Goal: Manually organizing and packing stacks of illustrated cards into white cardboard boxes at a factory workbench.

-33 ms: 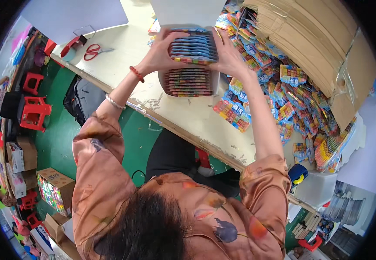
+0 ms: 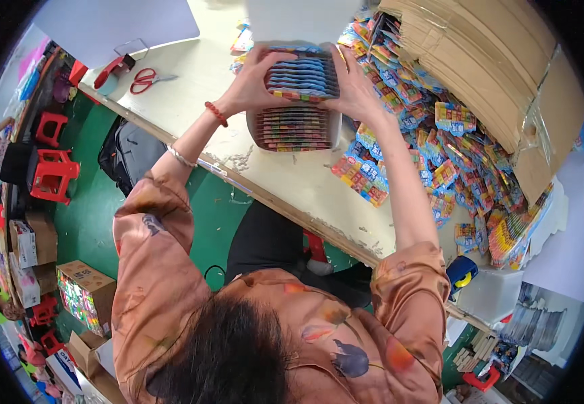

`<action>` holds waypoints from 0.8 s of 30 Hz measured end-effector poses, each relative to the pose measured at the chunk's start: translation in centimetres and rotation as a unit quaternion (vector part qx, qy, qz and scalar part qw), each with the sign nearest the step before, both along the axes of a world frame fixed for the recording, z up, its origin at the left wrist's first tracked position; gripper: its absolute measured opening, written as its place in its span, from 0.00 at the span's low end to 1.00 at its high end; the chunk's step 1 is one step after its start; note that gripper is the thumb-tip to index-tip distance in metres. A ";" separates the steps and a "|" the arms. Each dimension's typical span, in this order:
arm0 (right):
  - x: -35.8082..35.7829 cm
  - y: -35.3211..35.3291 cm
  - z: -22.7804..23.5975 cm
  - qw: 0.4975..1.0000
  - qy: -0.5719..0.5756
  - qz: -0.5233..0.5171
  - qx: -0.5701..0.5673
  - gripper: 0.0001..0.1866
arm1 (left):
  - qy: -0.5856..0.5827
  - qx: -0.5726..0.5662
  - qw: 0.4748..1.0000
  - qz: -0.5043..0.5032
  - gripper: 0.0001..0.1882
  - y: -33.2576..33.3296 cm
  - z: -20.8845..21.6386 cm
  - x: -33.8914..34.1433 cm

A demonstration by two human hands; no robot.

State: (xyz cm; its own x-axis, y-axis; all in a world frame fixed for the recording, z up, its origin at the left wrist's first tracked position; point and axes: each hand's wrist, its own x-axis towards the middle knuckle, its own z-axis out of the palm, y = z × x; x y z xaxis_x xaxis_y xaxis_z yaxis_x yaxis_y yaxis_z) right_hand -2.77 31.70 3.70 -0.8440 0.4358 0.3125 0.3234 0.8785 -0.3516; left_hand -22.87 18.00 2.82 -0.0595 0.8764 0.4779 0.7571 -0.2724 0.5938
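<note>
- Upper middle of the frame: the left hand (image 2: 255,84) and the right hand (image 2: 356,91) are clasped on either side of a stack of colourful flat packets (image 2: 303,75), pressing it together.
- That stack sits above a small white box (image 2: 295,128) already packed with a row of the same packets, on the pale table (image 2: 292,182).
- To the right, a loose heap of packets (image 2: 440,155) spills from a big cardboard carton (image 2: 494,74).
- Upper left, red scissors (image 2: 145,79) lie beside a red tape dispenser (image 2: 111,71).
- Red stools (image 2: 53,175) stand on the green floor at left.
</note>
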 end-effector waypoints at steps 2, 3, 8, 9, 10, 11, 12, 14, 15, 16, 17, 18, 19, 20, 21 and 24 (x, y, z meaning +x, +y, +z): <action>-0.2 0.2 -1.5 0.998 0.053 0.009 0.019 0.53 | 0.018 -0.008 1.000 0.007 0.38 0.5 -0.6 -0.3; -0.1 0.0 -1.9 0.997 0.050 0.033 0.056 0.51 | 0.037 -0.016 0.999 0.013 0.38 0.8 -0.9 -0.4; -1.3 0.0 -4.5 0.985 0.002 0.007 0.172 0.39 | 0.156 -0.058 0.983 0.079 0.43 1.5 -2.6 -0.2; -1.9 -0.3 -5.1 0.974 0.040 -0.012 0.221 0.35 | 0.163 -0.057 0.981 0.086 0.44 1.7 -3.0 -0.4; -2.3 -0.3 -5.6 0.974 0.041 -0.010 0.224 0.35 | 0.208 -0.061 0.973 0.084 0.44 1.8 -3.3 -1.0; -2.6 -1.1 -5.6 0.962 -0.063 -0.067 0.255 0.35 | 0.208 -0.061 0.972 0.086 0.44 1.5 -3.5 -1.2; -3.0 -1.8 -5.5 0.936 -0.166 -0.124 0.284 0.35 | 0.224 -0.063 0.969 0.079 0.45 1.4 -3.7 -1.4; -3.9 -2.3 -6.8 0.906 -0.198 -0.151 0.341 0.36 | 0.250 -0.096 0.962 0.057 0.47 1.2 -3.6 -1.9; -4.1 -2.4 -6.8 0.905 -0.207 -0.157 0.336 0.36 | 0.256 -0.065 0.962 0.061 0.48 1.1 -3.5 -1.9; -4.1 -2.3 -6.8 0.910 -0.207 -0.157 0.323 0.36 | 0.262 -0.035 0.962 0.066 0.48 1.1 -3.4 -1.9; -4.1 -2.2 -6.8 0.908 -0.208 -0.158 0.326 0.36 | 0.244 -0.047 0.966 0.066 0.48 1.2 -2.9 -1.6; -4.0 -2.2 -6.9 0.916 -0.197 -0.158 0.311 0.36 | 0.243 -0.043 0.967 0.065 0.48 1.2 -2.5 -1.2; -3.9 -2.0 -7.0 0.923 -0.187 -0.159 0.296 0.36 | 0.185 -0.087 0.975 0.083 0.46 1.3 -2.2 -0.7; -3.8 -2.1 -7.0 0.922 -0.190 -0.155 0.298 0.36 | 0.125 -0.132 0.978 0.103 0.44 1.3 -1.9 -0.3; -3.6 -2.2 -7.0 0.915 -0.175 -0.149 0.332 0.36 | 0.153 -0.103 0.975 0.127 0.38 1.8 -2.4 -0.1; -2.9 -2.8 -6.5 0.920 -0.199 -0.131 0.310 0.35 | 0.288 -0.056 0.942 0.161 0.34 2.1 -3.5 -0.1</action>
